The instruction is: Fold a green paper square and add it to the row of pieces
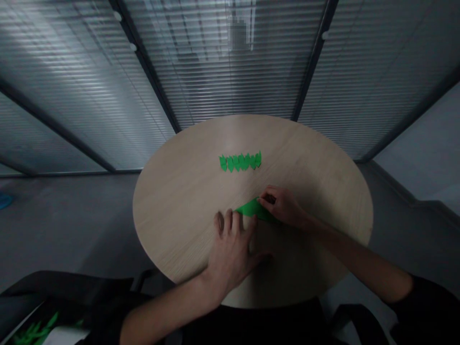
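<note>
A folded green paper piece (252, 209) lies on the round wooden table (179, 201) near its front. My left hand (232, 247) lies flat on the table with fingers stretched out, fingertips pressing the paper's left end. My right hand (283, 207) is curled, pinching the paper's right edge against the table. Further back on the table sits a row of several small folded green paper pieces (240, 162), side by side and overlapping.
Glass walls with lowered blinds (223, 72) stand behind the table. At the lower left corner, more green paper shapes (34, 330) lie beside a white sheet on a dark surface. A grey floor surrounds the table.
</note>
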Available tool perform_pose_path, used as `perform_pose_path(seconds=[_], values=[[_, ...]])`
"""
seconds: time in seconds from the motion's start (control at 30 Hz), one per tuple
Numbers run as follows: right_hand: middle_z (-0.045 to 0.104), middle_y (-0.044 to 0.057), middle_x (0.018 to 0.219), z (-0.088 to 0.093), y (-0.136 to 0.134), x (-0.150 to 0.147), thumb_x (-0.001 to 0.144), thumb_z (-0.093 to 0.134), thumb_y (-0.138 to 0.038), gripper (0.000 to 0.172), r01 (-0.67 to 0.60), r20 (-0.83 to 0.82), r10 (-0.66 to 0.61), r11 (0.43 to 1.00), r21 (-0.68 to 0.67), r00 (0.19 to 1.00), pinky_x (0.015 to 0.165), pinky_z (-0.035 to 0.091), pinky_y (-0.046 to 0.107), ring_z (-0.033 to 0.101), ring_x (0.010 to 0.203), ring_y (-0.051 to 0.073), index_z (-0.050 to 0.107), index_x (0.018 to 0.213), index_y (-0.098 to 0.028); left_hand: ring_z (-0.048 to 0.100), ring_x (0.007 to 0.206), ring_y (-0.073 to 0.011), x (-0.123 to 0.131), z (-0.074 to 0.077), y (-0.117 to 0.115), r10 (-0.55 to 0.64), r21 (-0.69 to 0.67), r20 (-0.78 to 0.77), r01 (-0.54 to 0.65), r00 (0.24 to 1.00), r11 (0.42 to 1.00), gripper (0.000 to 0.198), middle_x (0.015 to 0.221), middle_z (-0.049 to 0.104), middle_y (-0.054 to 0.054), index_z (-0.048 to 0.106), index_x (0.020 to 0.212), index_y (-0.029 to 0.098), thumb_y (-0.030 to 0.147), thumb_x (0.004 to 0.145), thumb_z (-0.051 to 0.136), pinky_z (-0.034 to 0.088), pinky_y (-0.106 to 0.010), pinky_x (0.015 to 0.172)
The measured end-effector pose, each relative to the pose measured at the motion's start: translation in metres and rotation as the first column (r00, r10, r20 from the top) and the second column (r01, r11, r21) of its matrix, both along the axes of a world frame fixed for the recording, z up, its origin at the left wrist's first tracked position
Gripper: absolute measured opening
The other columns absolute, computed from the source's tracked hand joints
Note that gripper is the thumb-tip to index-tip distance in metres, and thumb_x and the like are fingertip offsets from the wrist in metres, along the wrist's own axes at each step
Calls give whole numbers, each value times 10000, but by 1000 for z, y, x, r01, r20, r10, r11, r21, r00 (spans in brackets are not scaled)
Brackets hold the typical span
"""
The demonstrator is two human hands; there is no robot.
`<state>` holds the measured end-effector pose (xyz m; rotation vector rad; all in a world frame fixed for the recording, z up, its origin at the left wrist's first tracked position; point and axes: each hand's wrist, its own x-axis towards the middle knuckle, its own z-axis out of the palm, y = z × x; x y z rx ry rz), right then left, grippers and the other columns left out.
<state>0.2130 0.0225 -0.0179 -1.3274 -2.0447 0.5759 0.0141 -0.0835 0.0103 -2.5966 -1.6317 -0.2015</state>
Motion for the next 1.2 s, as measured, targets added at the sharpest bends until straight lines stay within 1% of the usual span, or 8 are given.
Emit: perform_pose_path(seconds=[0.17, 0.27, 0.37, 0.53, 0.67, 0.8, 0.93, 1.2], values=[[673, 37, 776, -1, 1, -1, 894, 663, -220, 150, 1, 1, -1, 1000, -14, 1000, 665, 417, 296, 584, 687, 162, 646, 750, -182, 534, 1313, -453, 5, -4, 6, -25, 89, -7, 26, 1000, 996, 821, 1364, 597, -283, 588, 1375, 12, 680, 901, 652, 421, -666, 1131], [660, 30, 757, 0, 0, -1, 889, 663, -222, 146, -7, -6, 7, 1000, -22, 1000, 640, 407, 288, 565, 662, 155, 643, 750, -182, 644, 1142, -368, 10, -6, 9, -93, 56, 38, 91, 995, 994, 665, 1239, 672, -218, 630, 1285, 28, 587, 929, 680, 568, -517, 1001], [649, 25, 739, 0, 0, -1, 890, 660, -229, 149, -11, -8, 11, 1000, -22, 1000, 630, 402, 285, 557, 649, 153, 644, 749, -182, 670, 1035, -334, 14, -6, 11, -110, 14, 52, 109, 993, 994, 544, 1137, 698, -169, 652, 1241, 56, 493, 926, 726, 617, -455, 881], [658, 28, 754, -1, 0, -1, 883, 666, -218, 142, -8, -12, 8, 1000, -24, 1000, 638, 410, 285, 572, 663, 154, 646, 747, -182, 661, 1109, -380, 17, -3, 7, -109, 7, 15, 109, 994, 994, 630, 1173, 683, -184, 634, 1310, 102, 497, 853, 810, 619, -503, 902], [661, 28, 768, -1, 0, -1, 893, 665, -230, 141, -25, -13, 24, 999, -34, 1000, 649, 416, 286, 571, 670, 154, 655, 762, -178, 662, 1147, -395, 15, -1, 5, -111, 51, 10, 110, 994, 993, 602, 1154, 693, -187, 661, 1255, 115, 560, 866, 772, 559, -598, 1016], [659, 26, 762, 1, -1, -1, 893, 665, -244, 139, -45, -10, 44, 997, -59, 999, 633, 409, 280, 562, 657, 148, 661, 772, -175, 671, 1148, -378, 15, -7, 5, -183, 60, 76, 179, 980, 982, 577, 1181, 690, -211, 672, 1185, 50, 563, 923, 702, 583, -532, 1014], [663, 28, 750, 3, -2, -3, 887, 662, -238, 136, -19, -14, 18, 998, -58, 1000, 641, 414, 281, 576, 666, 152, 658, 767, -172, 664, 1165, -403, 19, -11, 2, -173, 20, 57, 172, 983, 985, 645, 1218, 684, -230, 652, 1249, 25, 562, 900, 729, 601, -518, 989], [659, 27, 748, 3, -2, -4, 879, 660, -250, 150, 7, -28, -9, 998, -64, 1000, 631, 421, 280, 570, 660, 153, 641, 745, -184, 588, 1286, -425, 22, -3, -3, -194, -48, 28, 195, 981, 980, 616, 1274, 654, -187, 613, 1350, 167, 573, 899, 726, 448, -677, 1124]])
